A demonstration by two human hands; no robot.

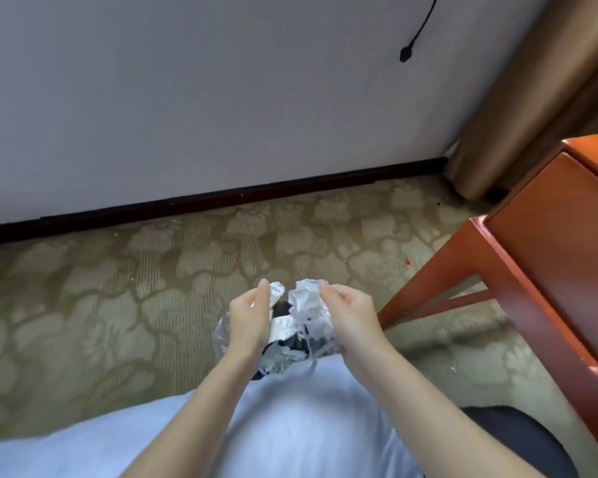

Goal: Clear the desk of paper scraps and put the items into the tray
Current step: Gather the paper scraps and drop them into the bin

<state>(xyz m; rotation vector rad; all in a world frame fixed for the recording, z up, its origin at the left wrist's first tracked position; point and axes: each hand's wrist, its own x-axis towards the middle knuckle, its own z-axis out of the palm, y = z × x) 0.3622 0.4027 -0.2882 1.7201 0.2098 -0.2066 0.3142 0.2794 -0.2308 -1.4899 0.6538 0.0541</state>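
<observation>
Both my hands are low over the carpet, in front of my body. My left hand (249, 315) pinches a small crumpled white paper scrap (277, 292). My right hand (351, 317) grips a larger bunch of crumpled white paper scraps (306, 300). Under both hands sits a bin lined with a clear plastic bag (221, 336), with more white scraps and dark shapes inside; my arms and hands hide most of it. No tray is in view.
The orange wooden desk (546, 243) stands at the right, its leg slanting down to the carpet. A brown curtain (518, 108) hangs behind it. A grey wall with a dark skirting board (221, 198) runs across the back. Small bits lie on the patterned carpet (453, 367).
</observation>
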